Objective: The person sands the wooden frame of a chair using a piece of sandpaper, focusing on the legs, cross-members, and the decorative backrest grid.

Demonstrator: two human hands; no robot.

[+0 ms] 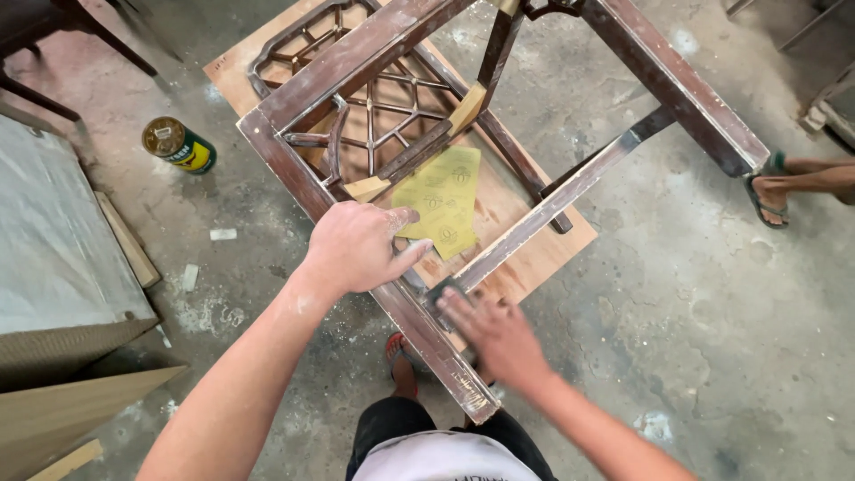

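Dusty concrete floor (677, 294); left hand (356, 248) fingers rest loose on chair frame (419, 325), right hand (499, 334) fingers press sandpaper pad (439, 292).

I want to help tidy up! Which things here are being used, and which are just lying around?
Being used: left hand steadying the wooden chair frame; right hand rubbing a dark sanding pad on it.

Lying about: yellow sandpaper sheet, tin can, wood scraps on the floor.
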